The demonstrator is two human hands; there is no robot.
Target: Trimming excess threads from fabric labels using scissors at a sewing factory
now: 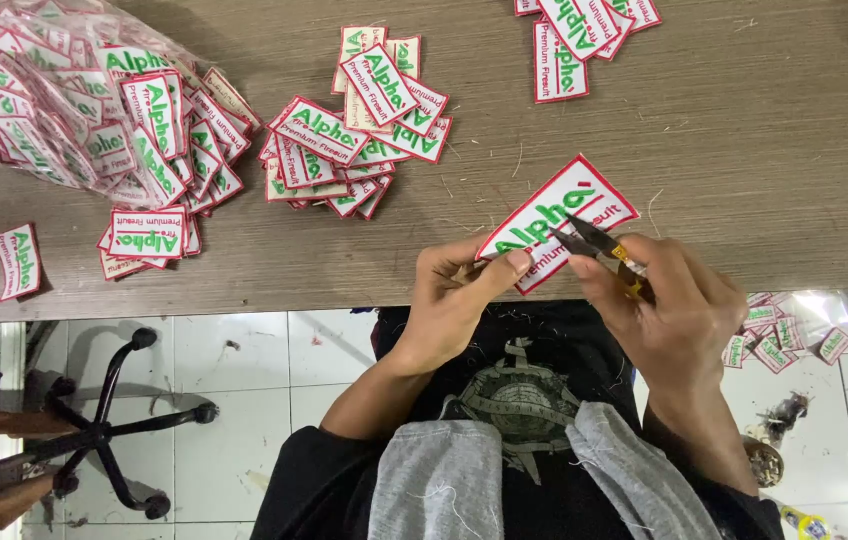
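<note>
The patch lies pinched under the left hand's fingers, its far end reaching beyond them over the table. The snips lie across its near edge, held in the right hand's fingers, just right of the left thumb. Beyond the fingers and to their left sits a heap of patches; further left, a bag of patches spills onto the table. A small stack and a single patch lie far left, near the table's front edge. Another pile sits straight beyond the fingers. Right of the right hand, seemingly on the floor, lie loose patches. A chair base stands below left.
</note>
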